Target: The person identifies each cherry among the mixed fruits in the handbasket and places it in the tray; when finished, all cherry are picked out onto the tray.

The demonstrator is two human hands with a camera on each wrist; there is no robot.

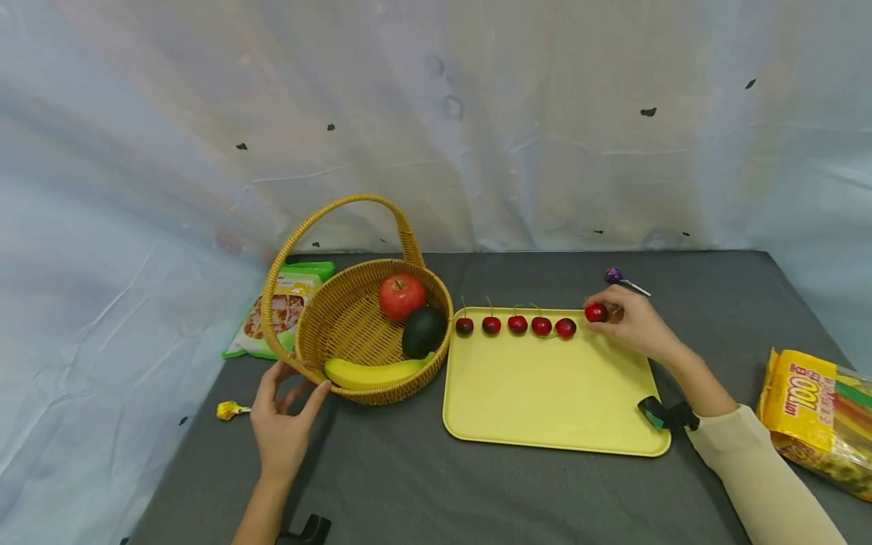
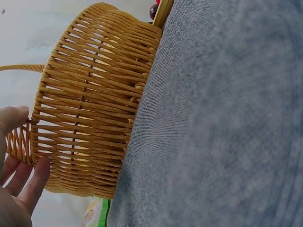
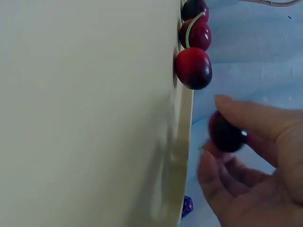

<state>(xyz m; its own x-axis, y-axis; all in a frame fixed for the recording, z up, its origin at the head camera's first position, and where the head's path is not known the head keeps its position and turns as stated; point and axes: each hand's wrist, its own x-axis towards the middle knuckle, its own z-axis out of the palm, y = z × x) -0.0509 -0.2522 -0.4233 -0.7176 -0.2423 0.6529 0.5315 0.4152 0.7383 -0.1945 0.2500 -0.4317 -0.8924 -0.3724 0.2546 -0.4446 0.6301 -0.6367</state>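
Note:
My right hand [image 1: 632, 322] pinches a red cherry [image 1: 596, 312] between thumb and fingers at the far right edge of a yellow tray [image 1: 545, 401]. In the right wrist view that cherry [image 3: 226, 133] is held off the tray surface. Several other cherries [image 1: 517, 325], most with visible stems, line the tray's far edge. My left hand [image 1: 284, 420] grips a wicker basket [image 1: 354, 333] near the foot of its handle, thumb and fingers on either side in the left wrist view. Inside the basket are a red apple-like fruit [image 1: 402, 297], a dark green avocado [image 1: 424, 332] and a banana [image 1: 375, 374].
A green-and-white snack bag [image 1: 282, 310] lies behind the basket's left side. A yellow-wrapped lollipop [image 1: 232, 409] is left of my left hand, a purple one [image 1: 615, 275] beyond the tray. At the right stands a yellow packet [image 1: 811, 412]. Grey cloth [image 1: 477, 492] covers the table.

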